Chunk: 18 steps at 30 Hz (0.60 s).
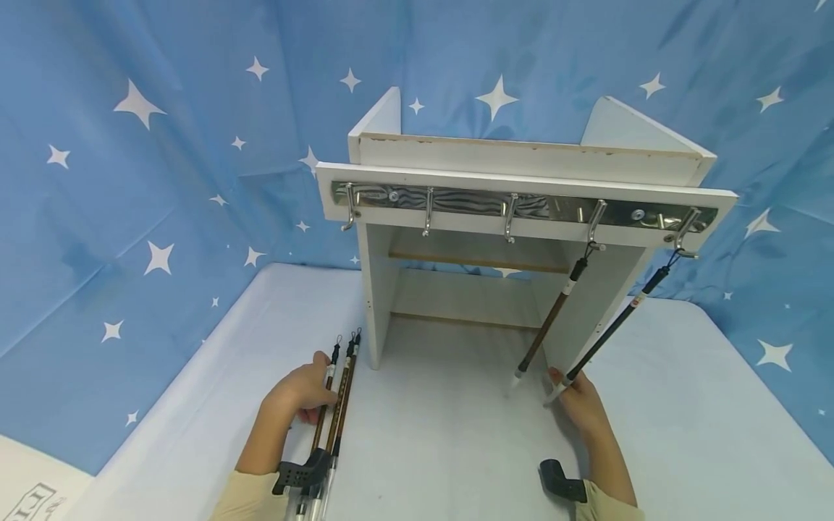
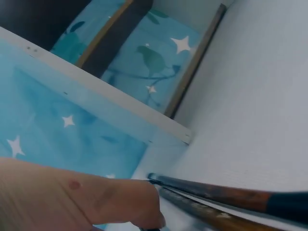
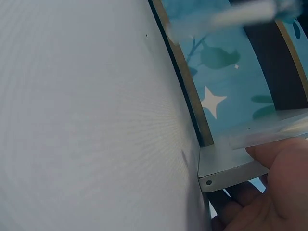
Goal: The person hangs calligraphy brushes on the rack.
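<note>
At the left, my left hand [image 1: 302,391] pinches the leftmost calligraphy brush [image 1: 318,433] from above. Two more brushes [image 1: 345,405] lie beside it on the white table, their cord loops pointing away from me. My right hand [image 1: 583,409] grips the lower front edge of the white shelf unit's right side panel [image 3: 231,177], thumb inside and fingers outside. Close over that hand hangs a dark brush [image 1: 615,323] with a clear cap [image 3: 269,134], looped on the rightmost hook [image 1: 684,228]. A brown brush [image 1: 550,318] hangs from the hook left of it.
The shelf unit [image 1: 379,297] stands on the table [image 1: 449,434], its metal hook rail [image 1: 462,201] across the upper front. Three hooks on the left carry nothing. Behind is a blue star-patterned cloth [image 1: 195,181]. A printed white surface [image 1: 32,481] shows at lower left.
</note>
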### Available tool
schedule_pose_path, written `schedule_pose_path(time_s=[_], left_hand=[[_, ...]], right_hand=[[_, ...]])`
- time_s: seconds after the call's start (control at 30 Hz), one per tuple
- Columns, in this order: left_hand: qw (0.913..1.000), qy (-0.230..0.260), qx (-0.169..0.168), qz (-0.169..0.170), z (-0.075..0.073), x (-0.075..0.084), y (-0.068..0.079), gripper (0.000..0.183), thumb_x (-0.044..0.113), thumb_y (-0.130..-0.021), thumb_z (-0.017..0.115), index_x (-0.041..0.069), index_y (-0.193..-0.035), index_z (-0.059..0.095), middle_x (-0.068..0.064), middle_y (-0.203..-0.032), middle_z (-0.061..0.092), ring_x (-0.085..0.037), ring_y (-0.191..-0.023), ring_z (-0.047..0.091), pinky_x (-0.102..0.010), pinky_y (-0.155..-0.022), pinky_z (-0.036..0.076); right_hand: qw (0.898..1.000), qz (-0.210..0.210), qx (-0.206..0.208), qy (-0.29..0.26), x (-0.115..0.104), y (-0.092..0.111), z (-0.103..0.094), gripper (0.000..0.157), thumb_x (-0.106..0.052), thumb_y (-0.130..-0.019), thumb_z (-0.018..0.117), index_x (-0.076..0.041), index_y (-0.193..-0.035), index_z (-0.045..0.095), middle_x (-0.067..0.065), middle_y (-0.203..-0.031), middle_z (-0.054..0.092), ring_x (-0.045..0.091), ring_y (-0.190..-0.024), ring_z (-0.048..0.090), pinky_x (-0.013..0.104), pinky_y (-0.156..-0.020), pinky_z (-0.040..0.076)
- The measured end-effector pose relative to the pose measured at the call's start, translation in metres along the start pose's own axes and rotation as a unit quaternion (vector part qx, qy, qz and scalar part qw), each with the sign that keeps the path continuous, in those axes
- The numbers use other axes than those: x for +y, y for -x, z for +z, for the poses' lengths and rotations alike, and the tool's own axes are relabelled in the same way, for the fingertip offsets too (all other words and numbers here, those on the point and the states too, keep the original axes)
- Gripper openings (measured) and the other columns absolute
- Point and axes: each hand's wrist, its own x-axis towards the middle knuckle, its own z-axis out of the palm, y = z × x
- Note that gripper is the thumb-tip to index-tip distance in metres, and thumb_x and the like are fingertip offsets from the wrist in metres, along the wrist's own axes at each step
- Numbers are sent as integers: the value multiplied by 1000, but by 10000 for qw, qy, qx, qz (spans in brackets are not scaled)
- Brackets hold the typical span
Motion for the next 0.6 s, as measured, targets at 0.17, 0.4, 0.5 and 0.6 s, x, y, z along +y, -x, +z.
schedule_pose_path(time_s=[0.17,0.4,0.5,0.6], left_hand=[[9998,46,173,123,-15,8,9,70,9,-80,60,0,-137,21,-9,-59,54,-19,-45,53,-31,-44,47],[9964,-20,524,668,-45,27,33,71,10,-81,56,4,-139,16,-4,-54,53,-16,-44,48,-29,-47,39],[9920,-44,845,941,-59,37,46,69,11,-81,53,5,-139,15,-3,-58,54,-15,-46,46,-28,-48,36],[9839,-23,1352,1172,-70,49,61,67,13,-82,51,6,-139,17,-3,-67,53,-15,-49,45,-28,-49,36]], right_hand=[[10000,24,32,13,0,-2,1,69,-46,-93,41,-8,-146,17,23,-148,20,44,-136,15,61,-107,15],[10000,8,-71,25,-2,-1,1,71,-46,-93,42,-3,-145,18,27,-146,21,46,-134,17,60,-107,16],[9999,-36,-101,58,-1,0,0,70,-46,-93,40,-2,-144,19,28,-145,23,46,-134,17,59,-108,15],[9999,-47,-86,60,-1,1,0,70,-46,-94,39,-1,-143,21,28,-144,24,46,-134,16,59,-108,15]])
